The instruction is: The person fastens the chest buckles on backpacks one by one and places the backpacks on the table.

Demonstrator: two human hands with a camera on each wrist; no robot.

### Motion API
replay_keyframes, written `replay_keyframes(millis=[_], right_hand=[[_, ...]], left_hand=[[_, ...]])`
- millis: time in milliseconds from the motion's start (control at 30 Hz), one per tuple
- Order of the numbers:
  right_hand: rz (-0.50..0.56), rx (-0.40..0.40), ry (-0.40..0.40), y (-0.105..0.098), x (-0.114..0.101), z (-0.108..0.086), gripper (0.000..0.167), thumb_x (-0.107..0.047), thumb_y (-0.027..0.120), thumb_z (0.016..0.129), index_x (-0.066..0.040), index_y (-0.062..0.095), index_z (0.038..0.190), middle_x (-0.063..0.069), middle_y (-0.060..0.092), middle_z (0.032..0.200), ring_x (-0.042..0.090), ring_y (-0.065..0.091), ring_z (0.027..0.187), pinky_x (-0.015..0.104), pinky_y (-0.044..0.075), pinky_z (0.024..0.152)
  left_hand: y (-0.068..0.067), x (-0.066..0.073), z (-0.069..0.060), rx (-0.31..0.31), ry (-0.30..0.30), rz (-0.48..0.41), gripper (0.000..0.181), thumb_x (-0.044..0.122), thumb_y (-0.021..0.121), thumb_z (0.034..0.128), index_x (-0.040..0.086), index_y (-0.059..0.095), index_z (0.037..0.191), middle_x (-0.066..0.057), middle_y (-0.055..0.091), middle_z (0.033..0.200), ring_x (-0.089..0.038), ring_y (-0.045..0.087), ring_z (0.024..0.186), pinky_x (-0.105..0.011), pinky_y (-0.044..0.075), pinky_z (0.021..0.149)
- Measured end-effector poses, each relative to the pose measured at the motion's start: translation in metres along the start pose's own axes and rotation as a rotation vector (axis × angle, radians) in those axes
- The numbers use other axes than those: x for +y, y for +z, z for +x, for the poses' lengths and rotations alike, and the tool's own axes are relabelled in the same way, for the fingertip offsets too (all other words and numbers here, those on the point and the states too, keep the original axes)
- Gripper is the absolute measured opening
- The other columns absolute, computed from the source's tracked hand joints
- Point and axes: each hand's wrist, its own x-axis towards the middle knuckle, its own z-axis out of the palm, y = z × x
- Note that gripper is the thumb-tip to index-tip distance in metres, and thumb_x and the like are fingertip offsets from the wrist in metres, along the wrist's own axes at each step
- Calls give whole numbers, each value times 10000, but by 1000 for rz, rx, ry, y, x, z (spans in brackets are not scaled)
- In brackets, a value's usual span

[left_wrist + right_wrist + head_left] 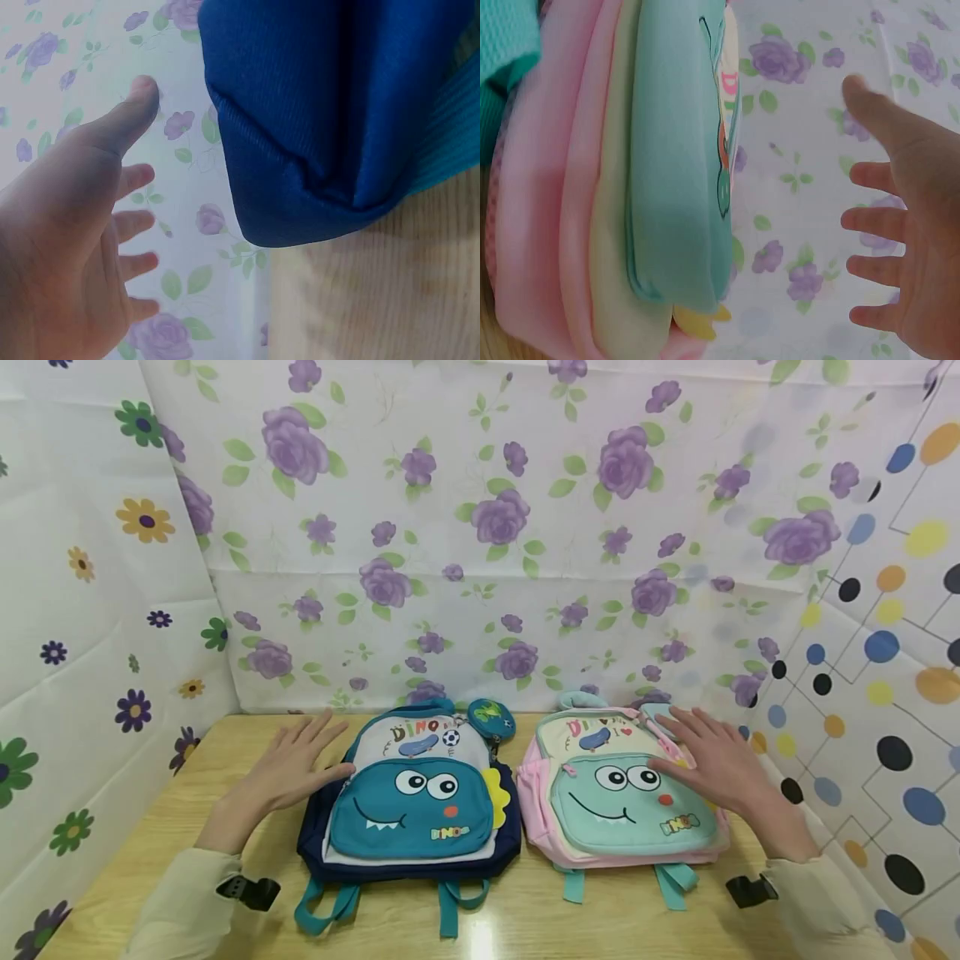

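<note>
A navy and teal dinosaur backpack lies face up on the table, its straps toward me. To its right lies a pink and mint dinosaur backpack. My left hand hovers by the blue backpack's left side with fingers spread. In the left wrist view that hand is apart from the navy fabric. My right hand is held over the pink backpack's right edge, hiding part of it. The right wrist view shows a gap between this hand and the mint pocket. Neither hand holds anything.
A round teal pouch hangs at the blue backpack's top right. Behind the wooden table hangs a purple-flowered cloth. Patterned cloths close off the left side and the right side.
</note>
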Motion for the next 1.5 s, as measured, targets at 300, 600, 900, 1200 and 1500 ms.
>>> replay_keyframes(millis=[300, 600, 900, 1200, 1500], right_hand=[[78, 113, -132, 15, -28, 7, 489, -359, 704, 924, -126, 611, 1344, 161, 608, 1346, 418, 558, 1223, 636, 423, 982], [127, 173, -252, 19, -61, 15, 372, -307, 728, 908, -166, 667, 1247, 62, 686, 1201, 320, 648, 1111, 600, 386, 1067], [193, 167, -302, 27, -88, 20, 360, -303, 719, 918, -174, 664, 1250, 9, 693, 1176, 221, 681, 986, 441, 547, 830], [209, 121, -307, 35, -115, 28, 322, -324, 688, 941, -189, 684, 1233, 3, 696, 1168, 219, 669, 1051, 450, 527, 921], [213, 58, -303, 39, -135, 35, 342, -342, 671, 951, -188, 677, 1257, -17, 698, 1184, 222, 655, 1089, 445, 512, 954]], left_hand=[[3, -11, -7, -33, -10, -158, 613, 496, 548, 992, 94, 503, 1453, -206, 417, 1534, -467, 352, 1411, -673, 307, 1089], [13, -23, -12, 19, -2, -265, 497, 447, 540, 1012, 109, 576, 1375, -175, 541, 1422, -410, 490, 1320, -630, 403, 1030], [27, -32, -15, 12, 29, -324, 485, 419, 490, 1040, 62, 593, 1352, -172, 569, 1384, -402, 520, 1284, -623, 428, 995], [28, -47, -36, 10, 2, -344, 446, 381, 461, 1058, 72, 593, 1353, -184, 571, 1377, -428, 516, 1275, -631, 439, 970], [28, -52, -41, 1, -36, -338, 508, 412, 455, 1055, 35, 570, 1376, -225, 531, 1417, -477, 438, 1333, -667, 374, 1015]])
